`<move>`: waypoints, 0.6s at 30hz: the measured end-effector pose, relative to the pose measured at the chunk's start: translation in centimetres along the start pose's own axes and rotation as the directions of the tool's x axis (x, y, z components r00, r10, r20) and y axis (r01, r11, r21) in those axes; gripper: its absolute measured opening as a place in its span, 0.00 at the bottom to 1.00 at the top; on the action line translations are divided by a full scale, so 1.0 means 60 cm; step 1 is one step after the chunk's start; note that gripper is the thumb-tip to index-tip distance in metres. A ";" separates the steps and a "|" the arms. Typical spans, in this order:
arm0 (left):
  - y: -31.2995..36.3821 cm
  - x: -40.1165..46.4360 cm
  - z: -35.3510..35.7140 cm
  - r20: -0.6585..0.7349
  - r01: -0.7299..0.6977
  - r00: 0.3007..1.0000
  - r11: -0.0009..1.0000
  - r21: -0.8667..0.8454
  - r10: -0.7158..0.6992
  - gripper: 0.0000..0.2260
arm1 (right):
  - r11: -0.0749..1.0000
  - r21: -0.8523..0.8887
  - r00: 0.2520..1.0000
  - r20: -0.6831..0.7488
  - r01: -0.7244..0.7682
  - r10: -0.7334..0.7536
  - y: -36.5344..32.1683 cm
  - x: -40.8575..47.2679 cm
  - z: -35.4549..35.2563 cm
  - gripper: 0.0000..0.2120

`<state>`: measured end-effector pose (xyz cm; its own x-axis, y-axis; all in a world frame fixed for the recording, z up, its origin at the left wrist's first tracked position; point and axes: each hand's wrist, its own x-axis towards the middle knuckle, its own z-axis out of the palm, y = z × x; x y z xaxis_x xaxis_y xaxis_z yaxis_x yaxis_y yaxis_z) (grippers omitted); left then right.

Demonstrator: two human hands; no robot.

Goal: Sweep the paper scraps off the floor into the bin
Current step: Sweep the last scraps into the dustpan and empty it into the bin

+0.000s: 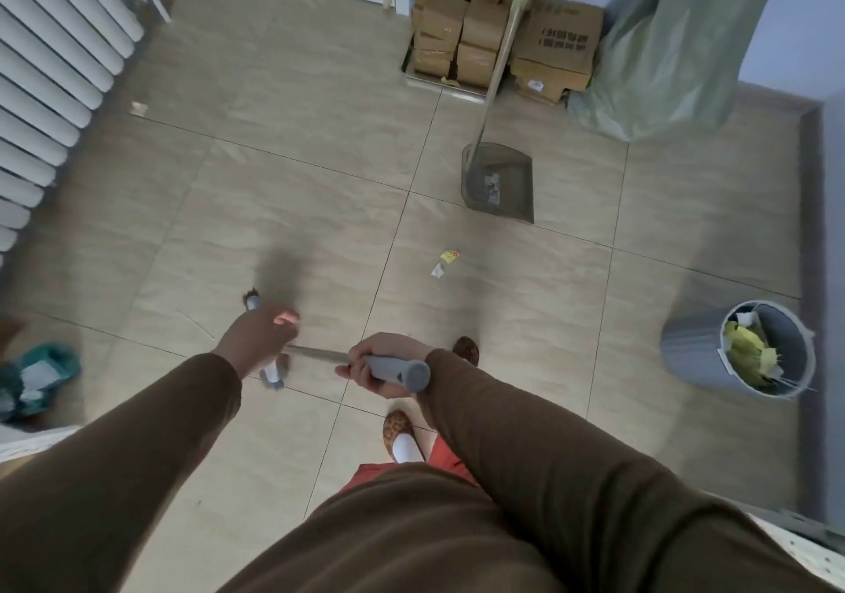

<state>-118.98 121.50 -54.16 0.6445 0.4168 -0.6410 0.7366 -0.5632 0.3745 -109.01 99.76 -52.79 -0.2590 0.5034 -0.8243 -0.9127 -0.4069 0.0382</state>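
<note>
A white ribbed radiator [55, 71] is seen along the far left wall, and a teal cloth bundle [39, 377] lies low on the floor at the left edge. Just right of it, the left hand [258, 338] is held over the metal shaft of the broom [320, 355]; its fingers are blurred by motion, and whether they are closed round the shaft cannot be told. The broom's grey head [273, 375] is partly hidden beneath that hand and touches the tiled floor [292, 181]. The grey handle end of the broom is gripped by the right hand [379, 366], with the fingers curled firmly round it. Both arms are covered by brown sleeves [526, 437], and two patterned slippers [398, 430] are visible below the right hand. Further right, two paper scraps [446, 262], one yellow and one white, lie together on the floor, between the hands and the dustpan [500, 183], and apart from both. The long-handled dustpan stands on the tiles, its handle leaned toward stacked cardboard boxes [494, 30]. A green sack [672, 39] is propped beside the boxes. At the far right, the grey bin [695, 354] is seen holding yellow and white paper, well apart from the scraps.
</note>
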 end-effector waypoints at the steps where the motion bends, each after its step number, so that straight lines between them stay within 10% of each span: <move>1: 0.004 0.001 0.001 -0.010 0.000 1.000 1.000 0.007 0.000 0.11 | 0.999 -0.031 1.000 -0.010 -0.009 0.008 -0.016 0.000 -0.016 0.05; 18: 0.260 0.135 -0.017 0.056 -0.089 0.994 0.995 -0.053 0.092 0.09 | 0.983 -0.008 0.899 -0.403 0.182 -0.169 -0.174 -0.386 -0.322 0.10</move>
<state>-102.09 116.83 -52.83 0.6969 0.3227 -0.6404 0.6862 -0.5596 0.4647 -87.38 77.60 -45.00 0.0491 0.2144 -0.9755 -0.9420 -0.3147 -0.1166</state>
